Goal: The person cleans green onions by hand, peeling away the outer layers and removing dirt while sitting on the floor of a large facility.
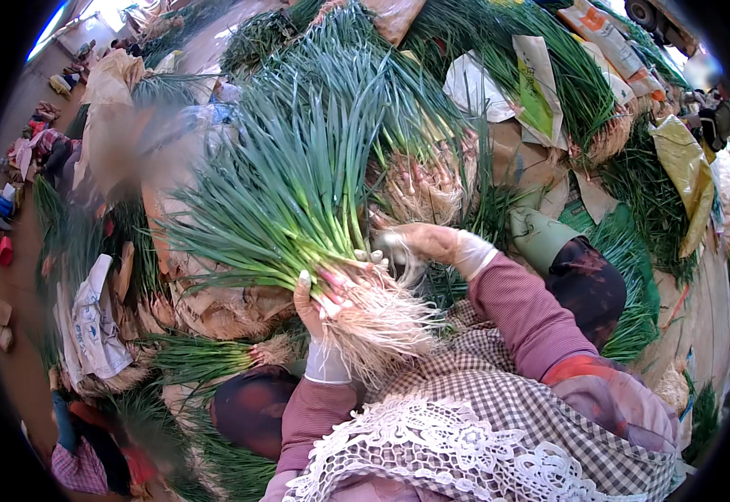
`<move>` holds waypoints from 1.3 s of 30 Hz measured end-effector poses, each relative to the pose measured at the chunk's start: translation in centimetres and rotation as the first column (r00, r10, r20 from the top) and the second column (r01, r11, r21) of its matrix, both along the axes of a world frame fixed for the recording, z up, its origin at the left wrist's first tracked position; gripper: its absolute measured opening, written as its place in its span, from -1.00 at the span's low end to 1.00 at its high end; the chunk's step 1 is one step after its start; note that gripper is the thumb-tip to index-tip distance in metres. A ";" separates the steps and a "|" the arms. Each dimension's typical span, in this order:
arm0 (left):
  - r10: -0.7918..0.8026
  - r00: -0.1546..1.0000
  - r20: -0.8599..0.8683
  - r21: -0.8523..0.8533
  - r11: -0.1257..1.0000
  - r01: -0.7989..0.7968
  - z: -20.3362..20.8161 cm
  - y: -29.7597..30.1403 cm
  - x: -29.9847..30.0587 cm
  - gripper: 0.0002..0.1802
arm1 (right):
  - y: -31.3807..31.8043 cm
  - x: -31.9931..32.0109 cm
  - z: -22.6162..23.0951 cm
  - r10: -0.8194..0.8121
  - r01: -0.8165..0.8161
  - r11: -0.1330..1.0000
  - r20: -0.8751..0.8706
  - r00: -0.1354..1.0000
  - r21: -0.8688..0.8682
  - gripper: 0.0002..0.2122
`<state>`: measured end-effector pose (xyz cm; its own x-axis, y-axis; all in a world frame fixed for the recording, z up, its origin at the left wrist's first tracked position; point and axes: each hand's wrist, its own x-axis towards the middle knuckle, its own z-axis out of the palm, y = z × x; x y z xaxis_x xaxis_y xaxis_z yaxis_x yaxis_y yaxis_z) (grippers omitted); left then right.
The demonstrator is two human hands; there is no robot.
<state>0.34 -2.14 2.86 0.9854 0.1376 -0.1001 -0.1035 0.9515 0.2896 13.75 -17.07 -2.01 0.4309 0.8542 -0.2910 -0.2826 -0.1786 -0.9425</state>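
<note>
A large bunch of green onions (331, 268) lies across in front of me, with long green leaves fanned away from me and pale, stringy roots toward my lap. My left hand (308, 309), in a thin pale glove with a white cuff, is closed around the bunch just above the roots. At the right side of its stems is my right hand (432, 243), gloved likewise, fingers curled and partly smeared by motion. A whitish blur hangs below those fingers; what they pinch, if anything, I cannot make out.
More green onions (427, 180) lie root-end toward me just beyond, and a smaller bunch (206, 356) rests at left. White sacks (97, 326), a yellow sack (683, 176) and further heaps surround me. Another person in a checked garment (80, 464) is at lower left.
</note>
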 end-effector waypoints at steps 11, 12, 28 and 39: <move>-0.019 0.999 -0.027 -0.004 1.000 0.019 0.5 0.6 0.0 -0.36 | 1.7 -1.2 -2.1 0.688 -0.033 0.530 0.407 0.600 -0.847 -0.71; 0.012 0.999 -0.038 0.022 1.000 -0.011 1.5 0.0 0.0 -0.34 | 1.1 -1.3 -3.5 0.827 -0.241 0.461 0.315 0.465 -0.854 -0.71; -0.323 0.921 0.216 -0.036 0.940 0.338 0.9 4.0 0.7 -0.23 | -6.7 8.1 2.3 -0.400 0.996 0.082 0.914 0.070 -0.041 -0.78; -0.133 0.970 0.203 -0.026 0.990 0.142 -1.6 3.3 0.4 -0.17 | 0.3 9.4 2.7 -0.623 0.676 0.735 0.336 0.706 -0.059 -0.90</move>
<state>0.76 1.14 1.27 0.9951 -0.0007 0.0990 -0.0229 0.9710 0.2378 23.12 -16.72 0.65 0.9429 0.2809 -0.1791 -0.1221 -0.2089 -0.9703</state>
